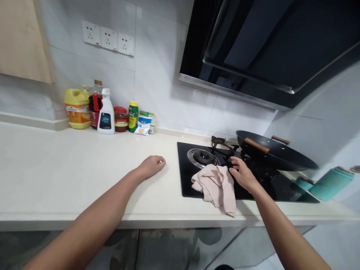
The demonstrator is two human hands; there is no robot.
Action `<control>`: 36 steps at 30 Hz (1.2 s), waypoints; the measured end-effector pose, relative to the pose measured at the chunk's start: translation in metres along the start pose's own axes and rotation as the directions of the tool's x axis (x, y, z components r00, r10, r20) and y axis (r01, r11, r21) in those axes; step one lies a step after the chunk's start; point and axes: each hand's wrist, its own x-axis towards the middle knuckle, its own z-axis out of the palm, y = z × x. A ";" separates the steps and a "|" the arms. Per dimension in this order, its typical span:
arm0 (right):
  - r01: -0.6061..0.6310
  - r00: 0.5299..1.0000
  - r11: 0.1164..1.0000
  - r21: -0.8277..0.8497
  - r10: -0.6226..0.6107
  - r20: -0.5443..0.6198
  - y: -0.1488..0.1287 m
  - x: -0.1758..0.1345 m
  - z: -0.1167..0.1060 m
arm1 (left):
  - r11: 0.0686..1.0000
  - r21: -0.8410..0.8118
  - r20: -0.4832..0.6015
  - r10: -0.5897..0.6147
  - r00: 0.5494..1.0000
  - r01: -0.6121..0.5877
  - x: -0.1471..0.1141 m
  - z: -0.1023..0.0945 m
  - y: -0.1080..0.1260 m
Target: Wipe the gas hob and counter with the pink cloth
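At the far left, a squat yellow plastic jug with an orange label point(77, 108) stands by the tiled wall on the long cream-white countertop point(56, 168), and a white plastic spray bottle with a dark label point(105, 117) stands near it. Further right, the person's left hand point(152, 166) rests on the bare surface, its fingers loosely curled and gripping nothing that shows. Beyond it lies the black glass hob point(186, 180), where a round metal-ringed burner point(203, 156) sits uncovered behind the crumpled pale-pink cloth point(215, 183). The cloth spills over the hob's front edge onto the countertop. Just beside its right side, the right hand point(243, 174) is unclenched, fingers bent and apart, grasping nothing; whether a fingertip touches the fabric cannot be told. Handling the cloth well likely calls for gathering its loose folds under a flat palm, so that no corner trails into the burner, while the left hand could steady the near edge. The wide black wok with wooden handles point(277, 150) stands close behind the right hand, so keeping that wrist low and clear of the nearer handle seems wise.
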 end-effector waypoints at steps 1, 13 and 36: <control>0.034 0.999 0.999 -0.027 -0.034 -0.021 -0.003 -0.002 -0.002 | 1.000 0.000 0.002 0.001 1.000 -0.001 0.000 0.000 0.000; 0.315 0.931 0.783 -0.536 -0.146 0.334 -0.065 -0.045 0.079 | 1.000 -0.005 0.022 -0.020 1.000 0.020 -0.003 -0.001 0.005; 0.670 0.716 0.731 -0.128 -0.591 0.372 -0.168 -0.130 0.125 | 0.999 0.002 -0.035 -0.046 0.998 0.046 0.002 0.000 -0.015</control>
